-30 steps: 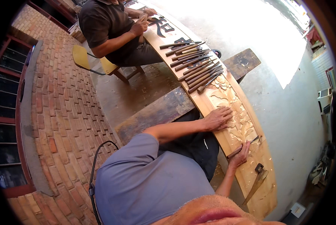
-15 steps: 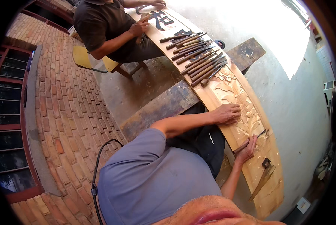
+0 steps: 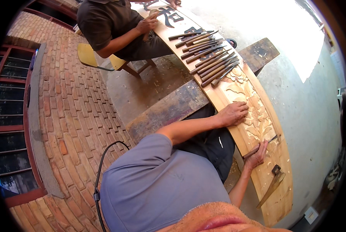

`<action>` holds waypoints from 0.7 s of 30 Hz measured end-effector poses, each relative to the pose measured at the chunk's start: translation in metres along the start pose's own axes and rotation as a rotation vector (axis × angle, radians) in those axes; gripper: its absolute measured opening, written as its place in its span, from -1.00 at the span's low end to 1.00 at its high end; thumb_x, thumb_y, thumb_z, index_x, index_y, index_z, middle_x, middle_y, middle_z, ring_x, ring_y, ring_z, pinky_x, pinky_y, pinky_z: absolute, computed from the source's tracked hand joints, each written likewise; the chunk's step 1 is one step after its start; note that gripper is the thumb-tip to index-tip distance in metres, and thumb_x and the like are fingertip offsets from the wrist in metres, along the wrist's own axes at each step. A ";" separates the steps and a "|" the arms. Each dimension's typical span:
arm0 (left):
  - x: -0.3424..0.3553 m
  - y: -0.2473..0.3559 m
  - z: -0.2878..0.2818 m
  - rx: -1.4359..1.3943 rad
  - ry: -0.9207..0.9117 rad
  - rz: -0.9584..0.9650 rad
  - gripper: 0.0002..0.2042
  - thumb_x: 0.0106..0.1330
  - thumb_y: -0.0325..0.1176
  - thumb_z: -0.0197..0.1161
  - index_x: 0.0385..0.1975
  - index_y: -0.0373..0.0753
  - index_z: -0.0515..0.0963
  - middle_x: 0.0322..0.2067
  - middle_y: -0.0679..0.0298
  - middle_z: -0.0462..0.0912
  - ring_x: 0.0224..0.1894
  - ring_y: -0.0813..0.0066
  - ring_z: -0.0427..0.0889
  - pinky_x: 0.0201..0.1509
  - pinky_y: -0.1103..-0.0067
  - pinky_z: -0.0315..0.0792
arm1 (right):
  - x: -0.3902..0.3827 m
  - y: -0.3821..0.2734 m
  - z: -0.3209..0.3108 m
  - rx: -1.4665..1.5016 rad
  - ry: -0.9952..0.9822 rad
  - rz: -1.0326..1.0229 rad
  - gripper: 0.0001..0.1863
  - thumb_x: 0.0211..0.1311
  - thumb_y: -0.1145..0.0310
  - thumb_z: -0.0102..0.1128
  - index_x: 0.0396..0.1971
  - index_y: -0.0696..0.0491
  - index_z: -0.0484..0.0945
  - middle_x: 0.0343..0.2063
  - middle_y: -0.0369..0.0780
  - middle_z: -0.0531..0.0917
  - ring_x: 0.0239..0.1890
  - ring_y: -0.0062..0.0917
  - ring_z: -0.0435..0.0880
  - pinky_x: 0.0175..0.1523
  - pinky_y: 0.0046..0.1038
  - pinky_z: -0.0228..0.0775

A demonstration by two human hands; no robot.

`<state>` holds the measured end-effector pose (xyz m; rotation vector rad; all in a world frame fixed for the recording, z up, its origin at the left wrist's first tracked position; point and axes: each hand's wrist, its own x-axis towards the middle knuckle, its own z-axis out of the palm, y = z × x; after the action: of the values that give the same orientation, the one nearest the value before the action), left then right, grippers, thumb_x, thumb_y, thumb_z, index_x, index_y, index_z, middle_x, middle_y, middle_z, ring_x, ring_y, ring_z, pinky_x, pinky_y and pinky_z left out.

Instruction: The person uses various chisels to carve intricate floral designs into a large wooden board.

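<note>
My right hand (image 3: 257, 155) is closed around the wooden handle of a chisel (image 3: 250, 152), its metal end resting at the lower part of a carved relief. That relief of leaves and flowers (image 3: 258, 112) runs along a long pale wooden board (image 3: 276, 154). Up the board, my left hand (image 3: 234, 114) lies on the carving's near edge with its fingers curled together. Whatever those fingers may hold is hidden. Below my right hand lies a tool with a dark square head and a tapering pale wooden handle (image 3: 271, 189).
Several chisels with dark handles (image 3: 209, 58) lie in a row across the board. Beyond them, a co-worker (image 3: 113, 29) sits with one hand around a wooden tool, near black painted characters (image 3: 171, 15). A worn bench (image 3: 169, 110) supports the board; a brick wall (image 3: 72, 104) stands left.
The whole view has shifted slightly. My right hand keeps its hold on the chisel, and my left hand stays on the carving. The co-worker's far hand has moved a little.
</note>
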<state>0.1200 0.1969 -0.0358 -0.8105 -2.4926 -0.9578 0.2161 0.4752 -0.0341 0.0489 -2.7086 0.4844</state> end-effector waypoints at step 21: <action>-0.004 -0.004 0.013 -0.031 0.021 -0.018 -0.73 0.29 -0.30 0.47 -0.15 -0.29 0.60 0.08 0.03 0.62 0.32 -0.06 0.60 0.38 0.18 0.56 | -0.005 0.021 0.008 0.012 -0.020 -0.022 -0.78 0.60 0.50 0.14 0.10 0.15 0.65 0.35 0.03 0.68 0.25 0.05 0.73 0.26 -0.11 0.60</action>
<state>0.1191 0.2024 -0.0488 -0.7852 -2.4767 -1.0077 0.2156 0.4921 -0.0502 0.0869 -2.7223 0.4963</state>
